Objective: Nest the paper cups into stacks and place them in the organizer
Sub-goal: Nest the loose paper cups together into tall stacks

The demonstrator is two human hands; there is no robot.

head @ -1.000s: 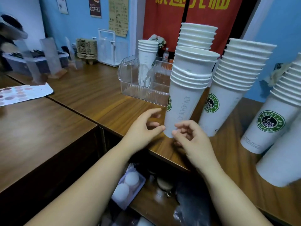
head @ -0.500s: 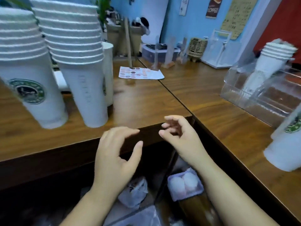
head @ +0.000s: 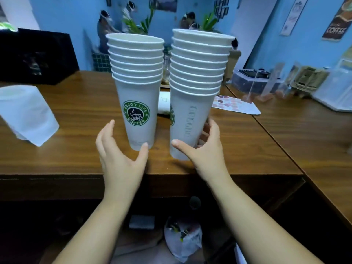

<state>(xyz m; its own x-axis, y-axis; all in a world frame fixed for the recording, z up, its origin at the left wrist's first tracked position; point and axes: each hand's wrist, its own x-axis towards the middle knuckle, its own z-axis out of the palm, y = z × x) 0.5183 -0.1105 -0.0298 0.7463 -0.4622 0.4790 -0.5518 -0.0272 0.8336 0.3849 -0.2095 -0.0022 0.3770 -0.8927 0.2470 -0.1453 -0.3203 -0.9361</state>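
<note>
Two tall stacks of nested white paper cups stand side by side on the wooden counter [head: 80,153]. The left stack [head: 138,96] shows a green coffee logo. The right stack [head: 192,103] shows a printed scale. My left hand [head: 119,155] is spread beside the left stack's base, its thumb tip at the bottom cup and its fingers clear of it. My right hand [head: 208,149] wraps the right stack's base, thumb across the front and fingers behind. Another cup [head: 164,103] peeks out between the stacks. The organizer is out of view.
A blurred white cup [head: 27,115] sits at the left of the counter. A sticker sheet [head: 236,105] lies behind the right stack. A dark bin [head: 253,79] and clear stands line the adjoining counter at right. A black crate [head: 36,56] stands at back left.
The view has swung left from the organizer to this counter. Both hands have risen from below the counter edge to the bases of the two stacks, and the right hand has taken hold of one.
</note>
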